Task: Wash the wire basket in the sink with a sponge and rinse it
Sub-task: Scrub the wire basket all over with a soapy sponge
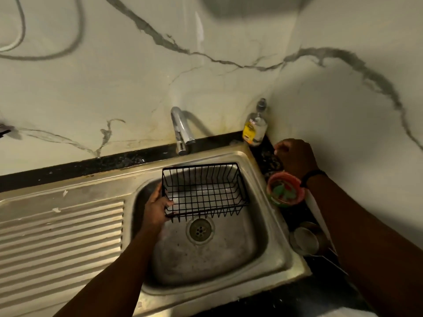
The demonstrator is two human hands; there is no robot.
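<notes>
A black wire basket [203,191] hangs over the steel sink [270,255], open side up, above the drain [200,229]. My left hand [156,209] grips its left end, fingers curled round the wires. My right hand [295,156] is at the back right corner of the counter, fingers curled down over a dark scrubber [271,160] lying there; whether it holds the scrubber is unclear. No water runs from the chrome tap [180,131].
A soap bottle [255,129] stands in the back corner. A pink tub [286,189] with green and red contents sits right of the sink. A steel cup [305,240] lies nearer. The ribbed drainboard [59,236] is on the left. Marble walls close off the back and right.
</notes>
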